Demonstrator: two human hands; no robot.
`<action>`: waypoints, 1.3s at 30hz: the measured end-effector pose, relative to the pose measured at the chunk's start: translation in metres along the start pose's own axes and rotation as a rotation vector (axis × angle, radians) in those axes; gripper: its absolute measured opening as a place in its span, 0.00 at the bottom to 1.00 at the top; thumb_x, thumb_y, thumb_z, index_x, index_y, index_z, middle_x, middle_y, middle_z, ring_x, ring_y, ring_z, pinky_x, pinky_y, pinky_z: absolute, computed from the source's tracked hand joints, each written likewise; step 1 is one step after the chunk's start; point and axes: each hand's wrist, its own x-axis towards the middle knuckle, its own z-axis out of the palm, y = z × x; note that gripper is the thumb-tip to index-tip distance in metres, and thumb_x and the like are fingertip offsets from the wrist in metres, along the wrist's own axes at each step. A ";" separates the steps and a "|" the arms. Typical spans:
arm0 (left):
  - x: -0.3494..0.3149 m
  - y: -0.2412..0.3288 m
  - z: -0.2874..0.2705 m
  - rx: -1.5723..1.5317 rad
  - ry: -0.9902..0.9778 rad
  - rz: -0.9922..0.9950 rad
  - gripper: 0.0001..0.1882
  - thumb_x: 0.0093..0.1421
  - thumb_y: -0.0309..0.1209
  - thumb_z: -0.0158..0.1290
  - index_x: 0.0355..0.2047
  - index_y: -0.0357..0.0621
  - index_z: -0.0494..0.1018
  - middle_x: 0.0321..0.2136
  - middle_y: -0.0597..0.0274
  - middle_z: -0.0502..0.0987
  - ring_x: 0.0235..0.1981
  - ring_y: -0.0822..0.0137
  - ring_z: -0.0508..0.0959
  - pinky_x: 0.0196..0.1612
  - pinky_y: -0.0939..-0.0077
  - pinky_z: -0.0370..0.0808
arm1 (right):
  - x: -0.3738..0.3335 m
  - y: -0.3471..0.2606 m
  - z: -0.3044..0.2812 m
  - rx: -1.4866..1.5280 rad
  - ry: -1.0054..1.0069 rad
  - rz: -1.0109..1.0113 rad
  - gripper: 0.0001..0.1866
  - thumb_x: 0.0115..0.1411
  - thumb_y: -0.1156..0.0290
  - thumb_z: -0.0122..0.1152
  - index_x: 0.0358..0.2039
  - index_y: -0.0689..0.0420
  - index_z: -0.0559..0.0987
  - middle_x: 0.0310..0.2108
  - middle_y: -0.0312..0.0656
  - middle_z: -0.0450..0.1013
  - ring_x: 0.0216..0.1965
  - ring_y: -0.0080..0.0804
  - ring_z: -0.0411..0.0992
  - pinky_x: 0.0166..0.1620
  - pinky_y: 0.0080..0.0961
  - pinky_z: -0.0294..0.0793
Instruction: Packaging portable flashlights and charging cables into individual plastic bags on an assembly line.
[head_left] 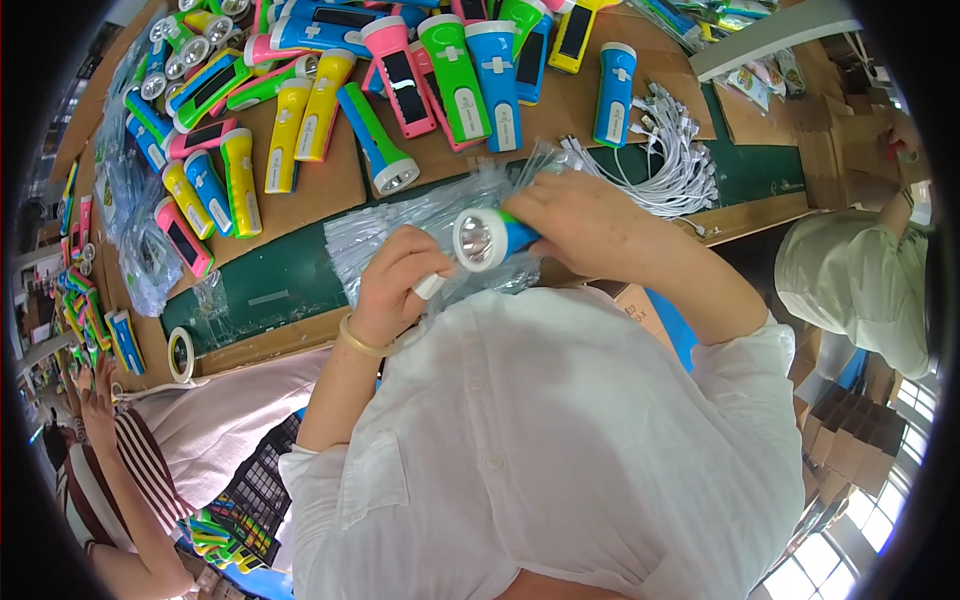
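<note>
My right hand [575, 222] is wrapped round a flashlight [518, 234] with a blue and green body. Its white-rimmed lens end points left, toward my other hand. Between the fingers and thumb of my left hand [392, 283] is a small white piece [429, 287], whose kind I cannot make out. Both hands are over a spread of clear plastic bags [375, 232] at the table's near edge. Just beyond them lies a green and blue flashlight [377, 140], lens end toward me. A bundle of white cables [675, 165] rests to the right of my right hand.
Many colourful flashlights [320, 105] are heaped on cardboard across the green table [275, 265]. A roll of tape [181, 355] stands at the left edge. One person in a striped sleeve [150, 455] is at left, another in a pale shirt [850, 275] at right.
</note>
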 end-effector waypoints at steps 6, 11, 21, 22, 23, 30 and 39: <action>0.011 -0.004 0.011 0.048 -0.105 0.022 0.13 0.46 0.18 0.61 0.34 0.39 0.77 0.33 0.56 0.73 0.35 0.53 0.74 0.37 0.65 0.73 | 0.016 -0.010 0.050 -0.188 -0.048 -0.093 0.21 0.52 0.71 0.68 0.47 0.57 0.75 0.43 0.44 0.74 0.46 0.43 0.76 0.48 0.36 0.76; -0.004 -0.011 0.003 0.165 -0.042 -0.064 0.12 0.48 0.19 0.63 0.34 0.39 0.75 0.34 0.55 0.73 0.36 0.53 0.75 0.38 0.64 0.74 | -0.021 0.060 0.026 0.101 0.476 0.470 0.09 0.59 0.66 0.67 0.34 0.58 0.82 0.36 0.46 0.77 0.39 0.49 0.77 0.40 0.41 0.77; 0.001 -0.012 0.004 0.178 -0.075 -0.027 0.14 0.47 0.18 0.63 0.35 0.39 0.74 0.38 0.54 0.75 0.41 0.50 0.76 0.42 0.61 0.75 | -0.088 0.094 0.010 0.045 0.417 0.820 0.09 0.66 0.65 0.62 0.37 0.58 0.81 0.29 0.45 0.80 0.25 0.37 0.76 0.32 0.31 0.74; -0.003 -0.011 0.004 0.184 -0.071 -0.036 0.14 0.47 0.18 0.63 0.35 0.39 0.74 0.38 0.54 0.75 0.41 0.50 0.76 0.42 0.61 0.75 | -0.089 0.085 -0.010 0.198 0.444 0.848 0.09 0.67 0.66 0.61 0.37 0.60 0.80 0.27 0.43 0.79 0.23 0.28 0.74 0.30 0.25 0.73; -0.005 -0.010 0.004 0.202 -0.063 -0.042 0.14 0.47 0.18 0.63 0.35 0.39 0.74 0.39 0.53 0.75 0.42 0.50 0.77 0.43 0.60 0.75 | -0.087 0.076 -0.026 0.476 0.523 0.848 0.10 0.70 0.67 0.58 0.38 0.62 0.79 0.26 0.37 0.77 0.23 0.15 0.67 0.27 0.16 0.67; 0.001 -0.005 0.007 0.218 -0.033 -0.087 0.13 0.49 0.19 0.63 0.35 0.38 0.74 0.45 0.50 0.77 0.47 0.46 0.77 0.49 0.58 0.76 | -0.088 0.054 -0.072 0.905 0.912 0.100 0.13 0.72 0.68 0.51 0.29 0.55 0.73 0.20 0.30 0.64 0.21 0.15 0.57 0.25 0.16 0.53; -0.013 0.005 0.011 0.165 0.064 -0.131 0.09 0.54 0.21 0.61 0.35 0.39 0.74 0.52 0.49 0.77 0.53 0.45 0.76 0.56 0.59 0.73 | -0.028 0.040 0.000 1.297 0.249 0.005 0.13 0.64 0.73 0.60 0.22 0.58 0.70 0.22 0.30 0.64 0.25 0.16 0.59 0.28 0.19 0.57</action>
